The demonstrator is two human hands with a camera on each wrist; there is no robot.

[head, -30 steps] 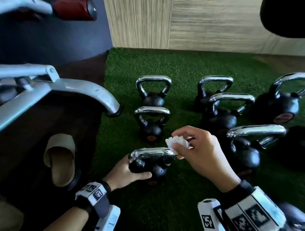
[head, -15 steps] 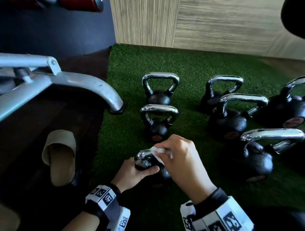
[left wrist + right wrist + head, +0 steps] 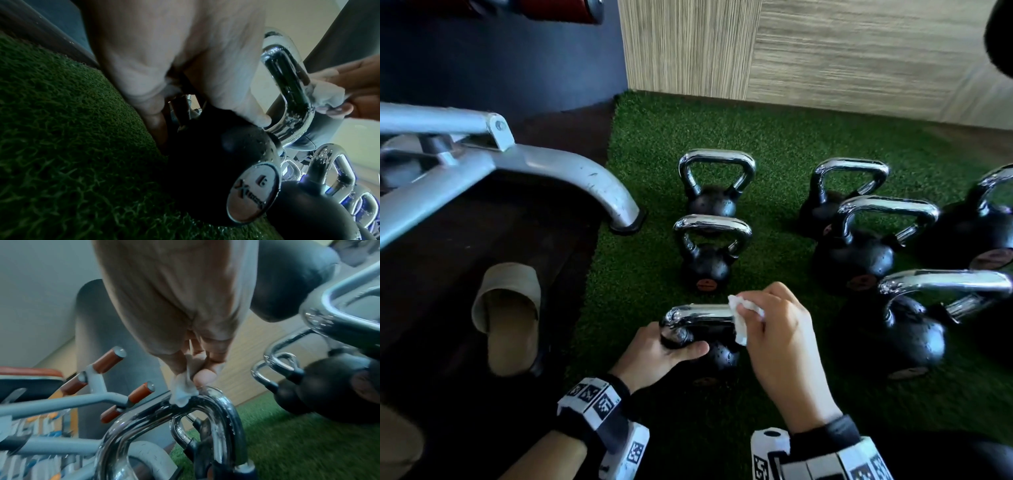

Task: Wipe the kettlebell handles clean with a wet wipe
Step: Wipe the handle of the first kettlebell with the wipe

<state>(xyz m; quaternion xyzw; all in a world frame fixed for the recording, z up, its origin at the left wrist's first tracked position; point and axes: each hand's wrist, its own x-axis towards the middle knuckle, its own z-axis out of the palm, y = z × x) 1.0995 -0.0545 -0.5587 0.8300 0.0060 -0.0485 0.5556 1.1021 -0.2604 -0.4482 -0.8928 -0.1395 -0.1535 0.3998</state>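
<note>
Green artificial turf (image 3: 654, 274) carries the nearest black kettlebell with chrome handle (image 3: 698, 313), where the right hand (image 3: 784, 335) pinches a crumpled white wet wipe (image 3: 743, 318) against the handle's right end. The left hand (image 3: 657, 353) grips its left corner with curled fingers, hiding that part. Five more black kettlebells (image 3: 705, 263) stand behind and to the right, one cut off by the frame edge.

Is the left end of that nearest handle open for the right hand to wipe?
Probably not: the left hand grips the handle at that bend, while the right hand holds the wipe at the other end.
</note>
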